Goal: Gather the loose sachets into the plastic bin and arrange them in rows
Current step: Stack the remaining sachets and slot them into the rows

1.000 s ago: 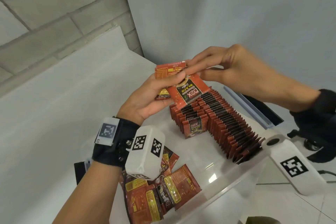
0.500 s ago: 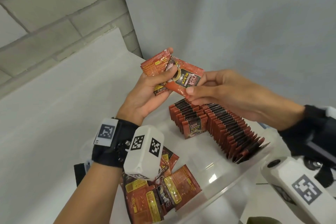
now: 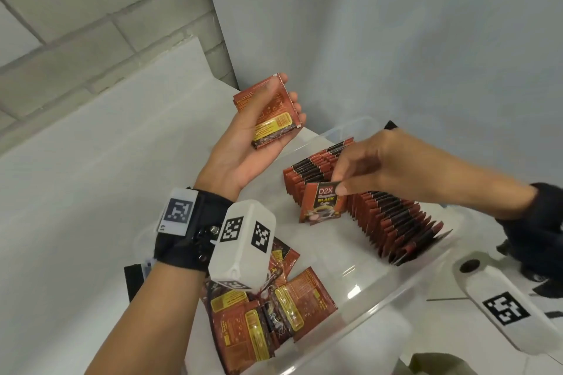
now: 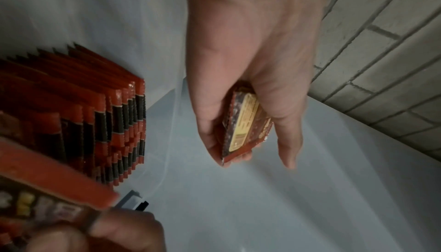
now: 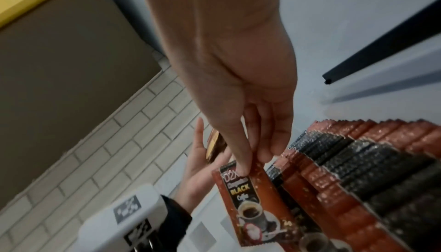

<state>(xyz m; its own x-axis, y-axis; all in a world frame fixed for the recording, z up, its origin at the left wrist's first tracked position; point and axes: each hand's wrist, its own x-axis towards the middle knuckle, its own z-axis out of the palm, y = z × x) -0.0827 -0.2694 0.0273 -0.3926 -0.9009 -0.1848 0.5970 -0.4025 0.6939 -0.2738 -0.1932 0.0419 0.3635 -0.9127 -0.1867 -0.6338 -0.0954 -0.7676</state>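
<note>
Sachet (image 3: 322, 203) pinched by right hand (image 3: 377, 164) beside rows (image 3: 384, 207).

Red-and-black sachets (image 3: 365, 192) are standing upright in rows inside the clear plastic bin (image 3: 396, 277); loose sachets (image 3: 274, 307) are lying flat at its 7 o'clock corner

head view from above, wrist views close, both showing sachet rows (image 4: 100, 116)
</note>
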